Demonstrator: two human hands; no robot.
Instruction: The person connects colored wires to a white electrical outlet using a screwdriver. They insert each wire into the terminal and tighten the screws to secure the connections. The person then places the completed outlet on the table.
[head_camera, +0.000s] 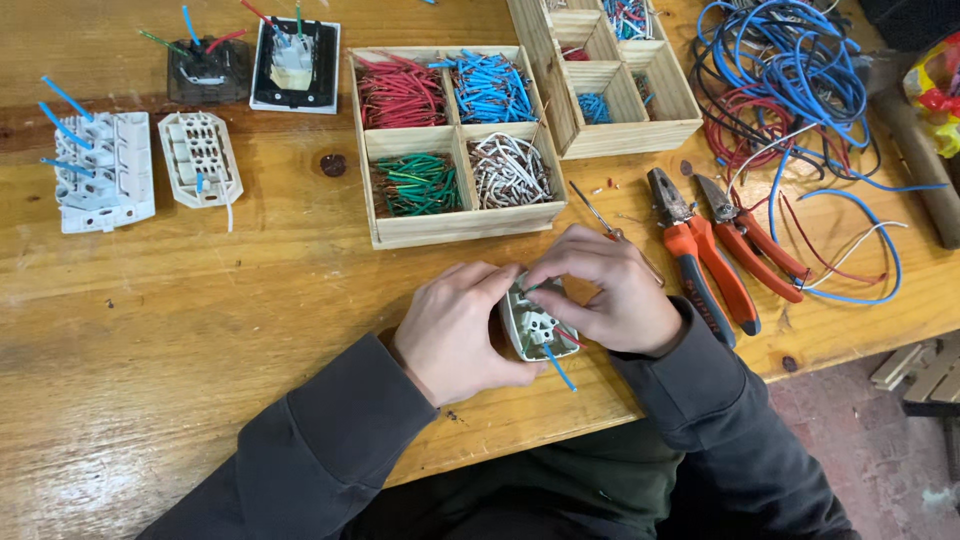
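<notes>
My left hand grips the left side of a small white socket module near the front edge of the wooden bench. My right hand holds its right side, fingertips pinching at the top where a green wire end shows. A short blue wire sticks out of the module toward me, and a red wire peeks out at its right. Both sleeves are dark.
A four-part wooden tray holds red, blue, green and white wire pieces. A second tray stands behind it. Two orange-handled pliers and a small screwdriver lie right. Tangled cables sit at the back right; other modules lie left.
</notes>
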